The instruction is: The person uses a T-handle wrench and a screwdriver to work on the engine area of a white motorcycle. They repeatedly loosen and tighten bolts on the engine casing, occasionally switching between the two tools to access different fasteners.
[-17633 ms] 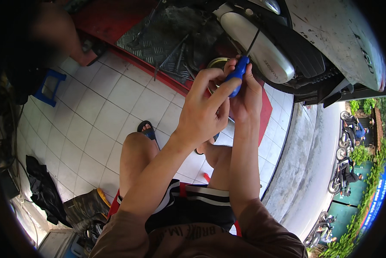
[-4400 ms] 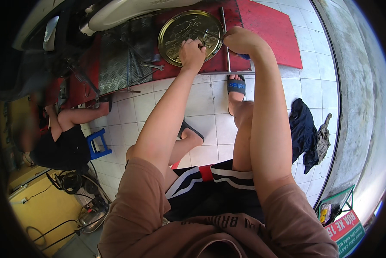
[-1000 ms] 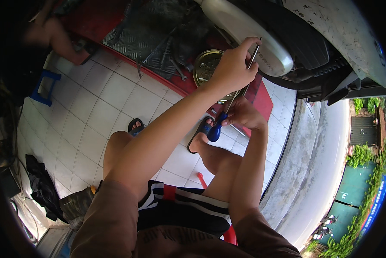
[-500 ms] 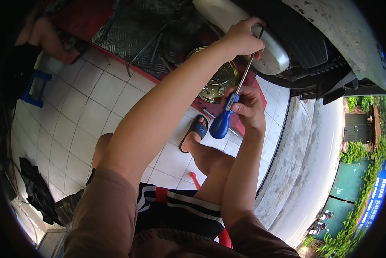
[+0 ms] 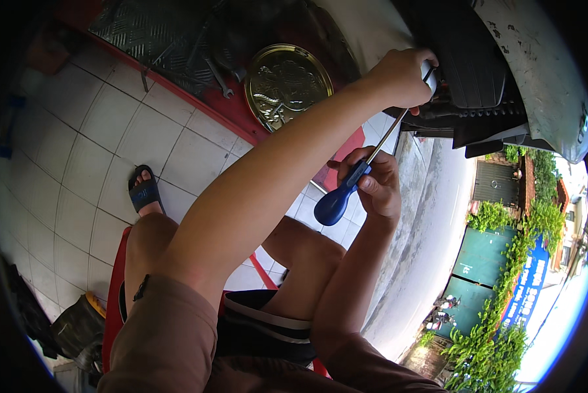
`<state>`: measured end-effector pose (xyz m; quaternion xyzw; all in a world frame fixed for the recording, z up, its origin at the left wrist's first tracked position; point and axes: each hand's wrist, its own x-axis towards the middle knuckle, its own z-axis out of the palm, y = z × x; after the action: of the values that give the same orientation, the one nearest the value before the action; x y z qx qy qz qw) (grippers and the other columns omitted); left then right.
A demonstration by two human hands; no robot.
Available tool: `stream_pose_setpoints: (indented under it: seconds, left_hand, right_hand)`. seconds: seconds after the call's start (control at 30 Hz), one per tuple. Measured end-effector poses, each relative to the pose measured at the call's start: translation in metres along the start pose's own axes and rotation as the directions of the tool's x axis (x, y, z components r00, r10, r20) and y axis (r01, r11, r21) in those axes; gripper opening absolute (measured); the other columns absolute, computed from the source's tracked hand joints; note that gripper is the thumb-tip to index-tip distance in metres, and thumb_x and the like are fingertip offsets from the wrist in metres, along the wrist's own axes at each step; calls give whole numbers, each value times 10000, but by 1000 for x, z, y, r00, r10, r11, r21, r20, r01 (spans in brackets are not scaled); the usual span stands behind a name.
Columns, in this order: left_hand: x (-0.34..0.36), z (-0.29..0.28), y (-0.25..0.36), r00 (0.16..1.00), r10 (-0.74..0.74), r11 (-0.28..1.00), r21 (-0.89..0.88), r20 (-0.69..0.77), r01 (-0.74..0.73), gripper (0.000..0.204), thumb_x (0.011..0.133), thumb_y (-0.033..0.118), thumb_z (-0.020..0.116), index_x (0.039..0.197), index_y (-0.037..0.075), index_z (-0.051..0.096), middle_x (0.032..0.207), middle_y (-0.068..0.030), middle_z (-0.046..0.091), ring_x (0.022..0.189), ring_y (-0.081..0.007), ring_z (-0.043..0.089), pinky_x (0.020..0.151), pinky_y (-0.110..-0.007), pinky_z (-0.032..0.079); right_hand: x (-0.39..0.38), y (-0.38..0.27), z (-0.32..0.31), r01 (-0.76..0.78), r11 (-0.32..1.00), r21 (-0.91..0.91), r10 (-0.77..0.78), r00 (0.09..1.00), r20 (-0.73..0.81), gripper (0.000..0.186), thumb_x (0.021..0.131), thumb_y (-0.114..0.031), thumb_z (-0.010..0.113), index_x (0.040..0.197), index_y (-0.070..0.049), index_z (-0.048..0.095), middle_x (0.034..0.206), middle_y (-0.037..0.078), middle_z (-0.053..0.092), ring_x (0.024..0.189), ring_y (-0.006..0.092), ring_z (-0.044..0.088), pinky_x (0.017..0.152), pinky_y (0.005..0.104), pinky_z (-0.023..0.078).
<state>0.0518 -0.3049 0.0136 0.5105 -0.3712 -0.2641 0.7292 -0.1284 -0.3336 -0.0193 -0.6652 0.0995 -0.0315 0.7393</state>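
gripping a screwdriver [image 5: 359, 177] with both hands, the person is working under the dark plastic bodywork [image 5: 477, 72] of a scooter. the right hand [image 5: 376, 183] is closing its fingers around the shaft just above the blue bulb handle, which is hanging free below the palm. the left hand [image 5: 405, 75] is reaching up and pinching the metal shaft near its tip, right against the dark panel; the tip itself is hidden. the tool is looking light and rigid, its thin steel shaft probably slick, so the fat blue handle is likely offering the surer hold for turning. behind the arms, a round brass-coloured tray [image 5: 287, 82] is lying on a red mat [image 5: 241, 118] near a few wrenches [image 5: 219, 65].
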Motion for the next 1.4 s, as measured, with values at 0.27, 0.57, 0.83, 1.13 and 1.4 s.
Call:
stream_pose_setpoints:
  seconds: [0.27, 0.57, 0.83, 1.13, 1.4]
  left_hand:
    - [8, 10, -18, 994, -9, 992, -123, -107, -4, 470, 799, -3, 557, 1263, 64, 521, 731, -130, 688, 579, -188, 692, 558, -318, 551]
    - [9, 10, -18, 987, 14, 984, -172, -157, -42, 447, 786, 0, 566, 1231, 39, 545, 726, -155, 682, 588, -206, 698, 565, -327, 568]
    - [9, 11, -19, 972, 71, 981, -160, -225, -108, 408, 800, 26, 586, 1207, 6, 557, 724, -168, 685, 594, -222, 702, 584, -324, 580]
    - [21, 23, -26, 893, 252, 968, 102, -372, -231, 322, 823, 101, 652, 1118, -18, 606, 699, -179, 681, 613, -258, 705, 617, -336, 582]
    - [9, 20, -11, 830, 49, 999, 44, -555, -30, 303, 817, 231, 632, 926, -52, 640, 747, -224, 668, 674, -364, 682, 683, -386, 552]
  right_hand:
    - [-7, 4, -10, 87, 996, -26, -89, 990, -106, 503, 767, -296, 779, 1038, 86, 593, 697, 80, 553, 626, 165, 529, 886, 481, 494]
    - [-11, 1, -13, 114, 991, -75, -123, 983, -138, 516, 767, -326, 774, 1032, 83, 602, 678, 53, 526, 594, 135, 489, 837, 472, 520]
    - [-14, -3, -12, 183, 982, -50, -187, 977, -99, 473, 885, -352, 659, 1083, 71, 581, 672, 43, 497, 555, 98, 459, 832, 407, 555]
    - [-10, -20, 1, 223, 896, 384, -249, 968, 20, 452, 945, -353, 584, 1115, 61, 520, 725, 66, 476, 601, 130, 474, 849, 435, 542]
    - [-5, -34, 19, 153, 566, 810, -310, 950, 37, 217, 956, -224, 589, 979, -48, 464, 711, 65, 457, 612, 131, 459, 942, 437, 497]
